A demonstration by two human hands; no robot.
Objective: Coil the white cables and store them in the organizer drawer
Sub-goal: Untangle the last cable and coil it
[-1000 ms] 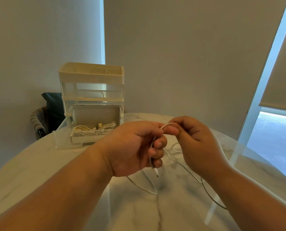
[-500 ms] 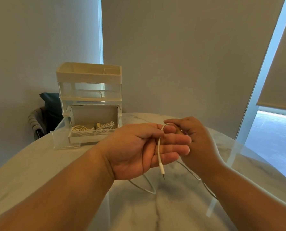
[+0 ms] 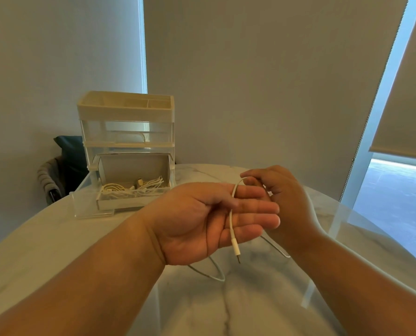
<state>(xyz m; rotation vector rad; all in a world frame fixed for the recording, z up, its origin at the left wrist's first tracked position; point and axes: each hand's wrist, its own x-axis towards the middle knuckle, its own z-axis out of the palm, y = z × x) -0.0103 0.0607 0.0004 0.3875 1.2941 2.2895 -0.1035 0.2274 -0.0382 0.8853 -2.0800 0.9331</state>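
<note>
White and thin, the cable (image 3: 231, 221) is draped over the straightened fingers of the left hand (image 3: 202, 221) (palm up, plug dangling) and pinched by the curled right hand (image 3: 284, 197) just behind. Slack is trailed across the marble counter (image 3: 56, 238). Coiled cables (image 3: 129, 189) are seen in the open organizer drawer (image 3: 88, 204).

The left hand (image 3: 202, 219) is held palm up, fingers stretched straight, forearm brought in from lower left. The right hand (image 3: 287, 202) is tucked just behind those fingertips, fingers curled, and the white cable (image 3: 231, 226) is pinched at its top.
</note>
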